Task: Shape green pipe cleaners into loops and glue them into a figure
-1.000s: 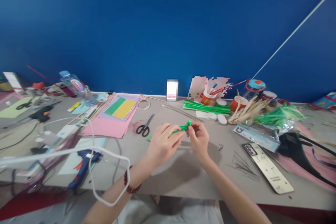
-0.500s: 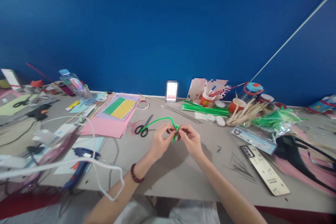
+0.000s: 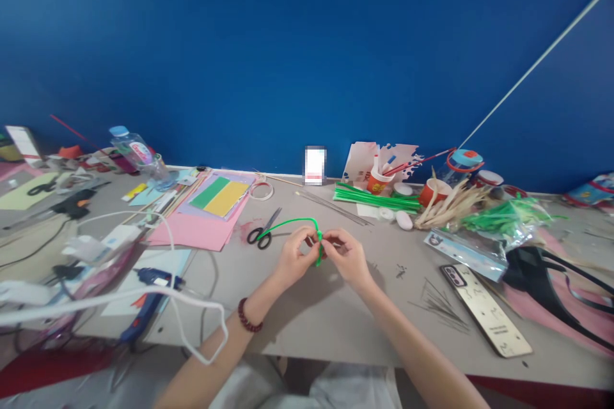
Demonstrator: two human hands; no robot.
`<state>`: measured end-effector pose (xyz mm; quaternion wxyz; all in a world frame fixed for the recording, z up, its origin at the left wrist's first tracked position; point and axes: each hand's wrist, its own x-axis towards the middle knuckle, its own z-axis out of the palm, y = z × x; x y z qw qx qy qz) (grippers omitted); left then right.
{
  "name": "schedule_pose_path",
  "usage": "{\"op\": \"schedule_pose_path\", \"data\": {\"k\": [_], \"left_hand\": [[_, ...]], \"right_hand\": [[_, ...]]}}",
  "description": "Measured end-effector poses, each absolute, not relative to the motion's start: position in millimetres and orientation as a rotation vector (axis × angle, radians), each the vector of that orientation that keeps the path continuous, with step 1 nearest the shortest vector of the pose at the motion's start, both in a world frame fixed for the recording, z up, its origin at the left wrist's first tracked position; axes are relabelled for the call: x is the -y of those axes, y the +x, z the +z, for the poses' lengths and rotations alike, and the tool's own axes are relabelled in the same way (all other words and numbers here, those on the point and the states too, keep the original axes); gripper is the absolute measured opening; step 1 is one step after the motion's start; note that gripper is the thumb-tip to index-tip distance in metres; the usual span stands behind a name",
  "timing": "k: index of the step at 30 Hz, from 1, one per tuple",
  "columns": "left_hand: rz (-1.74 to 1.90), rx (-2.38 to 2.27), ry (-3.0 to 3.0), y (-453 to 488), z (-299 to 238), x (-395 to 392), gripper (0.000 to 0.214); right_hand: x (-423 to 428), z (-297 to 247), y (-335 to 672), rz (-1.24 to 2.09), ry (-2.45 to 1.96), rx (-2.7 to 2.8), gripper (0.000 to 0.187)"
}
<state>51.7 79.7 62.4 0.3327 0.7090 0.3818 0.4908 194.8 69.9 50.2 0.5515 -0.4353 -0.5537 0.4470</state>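
Observation:
Over the middle of the grey table (image 3: pixel 316 313), my left hand (image 3: pixel 293 259) and my right hand (image 3: pixel 346 257) meet, both pinched on a green pipe cleaner (image 3: pixel 289 224). The wire arches up and away to the left from my fingers, and a short green end hangs down between the two hands. A dark bead bracelet sits on my left wrist. Black-handled scissors (image 3: pixel 261 232) lie on the table just left of the wire's free end.
Pink and coloured paper sheets (image 3: pixel 207 216) lie at the left, with a blue glue gun (image 3: pixel 149 294) and a white cable nearer me. A bundle of green pipe cleaners (image 3: pixel 371 197), cups, sticks and a bag of green strips stand at the back right. A phone (image 3: pixel 485 308) lies at the right.
The pipe cleaner has gone from lying straight between my hands to bowing up in an arch to the left. Both hands drew a little nearer to me.

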Motion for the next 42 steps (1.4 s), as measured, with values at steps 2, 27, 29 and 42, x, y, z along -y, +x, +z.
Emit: {"op": "schedule_pose_path", "data": {"k": [2,27,29,42], "left_hand": [[1.271,-0.993,1.850,51.1,63.7,-79.8,0.006],[1.173,-0.802,1.458,57.2,58.4,-80.2,0.013],[1.199,-0.847,1.511,56.2,58.7,-81.0,0.010],[1.231,-0.841,1.786,54.3,67.6,-75.8,0.008]], "right_hand": [[-72.1,50.1,195.9,1.150,-1.004,1.269,0.014],[-74.6,62.3,202.8,1.420,-0.908,1.283,0.032],[-74.4,61.9,203.0,1.434,-0.913,1.276,0.030],[-75.1,66.2,210.1,1.569,-0.840,1.257,0.025]]}}
